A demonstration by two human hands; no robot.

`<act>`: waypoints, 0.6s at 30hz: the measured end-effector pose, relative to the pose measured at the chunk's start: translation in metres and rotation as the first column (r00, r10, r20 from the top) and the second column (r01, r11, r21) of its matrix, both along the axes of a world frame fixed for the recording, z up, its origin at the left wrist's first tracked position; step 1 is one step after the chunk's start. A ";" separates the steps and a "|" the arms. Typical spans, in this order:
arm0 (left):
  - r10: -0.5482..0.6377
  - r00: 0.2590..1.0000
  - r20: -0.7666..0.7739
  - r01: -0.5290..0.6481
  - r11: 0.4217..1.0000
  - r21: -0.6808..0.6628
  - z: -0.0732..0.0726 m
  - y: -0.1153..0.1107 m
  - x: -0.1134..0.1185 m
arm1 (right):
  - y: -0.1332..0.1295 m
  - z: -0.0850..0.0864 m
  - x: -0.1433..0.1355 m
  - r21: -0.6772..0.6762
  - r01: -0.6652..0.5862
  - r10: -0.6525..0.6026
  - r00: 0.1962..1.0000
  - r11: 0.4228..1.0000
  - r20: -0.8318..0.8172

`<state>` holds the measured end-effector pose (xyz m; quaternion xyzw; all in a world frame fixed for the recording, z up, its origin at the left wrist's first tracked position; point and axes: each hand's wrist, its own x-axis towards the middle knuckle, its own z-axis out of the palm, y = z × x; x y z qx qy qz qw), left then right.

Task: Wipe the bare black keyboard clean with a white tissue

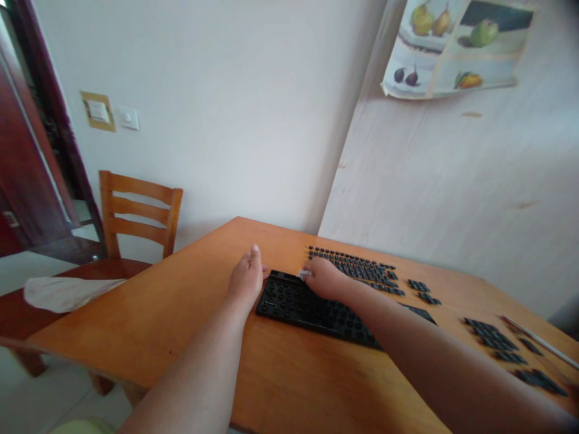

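A black keyboard base (312,310), its keycaps removed, lies on the wooden table. At its left end, my left hand (246,277) is held against the edge, thumb up and fingers curled at the side. My right hand (323,278) is closed over the upper part of the base, pinching a small white tissue or cloth (304,274) by its fingertips. Most of the white piece is hidden inside the fingers. Behind the right hand, loose black keycaps (362,265) lie in rows. My right forearm covers part of the base's right side.
More keycap groups (493,337) lie on the right, beside a thin pale stick (543,343). A wooden chair (140,211) with a white cloth (67,292) stands left of the table (181,325). Walls border the far side; fruit pictures (456,48) hang there.
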<state>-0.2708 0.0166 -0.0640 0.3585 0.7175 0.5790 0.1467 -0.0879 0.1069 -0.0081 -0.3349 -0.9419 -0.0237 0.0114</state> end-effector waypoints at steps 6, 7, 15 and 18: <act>0.000 1.000 -0.021 0.000 1.000 -0.010 0.000 0.000 0.000 | -0.007 0.002 -0.028 -0.001 -0.027 0.027 1.000 1.000 0.003; -0.001 1.000 -0.026 0.000 1.000 -0.014 0.000 0.000 0.000 | -0.009 0.002 -0.032 -0.002 -0.034 0.034 0.999 0.999 0.003; -0.022 0.996 -0.082 0.018 0.998 -0.054 0.000 -0.001 -0.002 | -0.022 0.006 -0.055 -0.001 -0.115 0.115 0.993 0.993 -0.006; -0.036 0.994 -0.107 0.030 0.998 -0.061 0.001 -0.001 -0.002 | -0.026 0.007 -0.058 0.000 -0.146 0.146 0.989 0.989 -0.007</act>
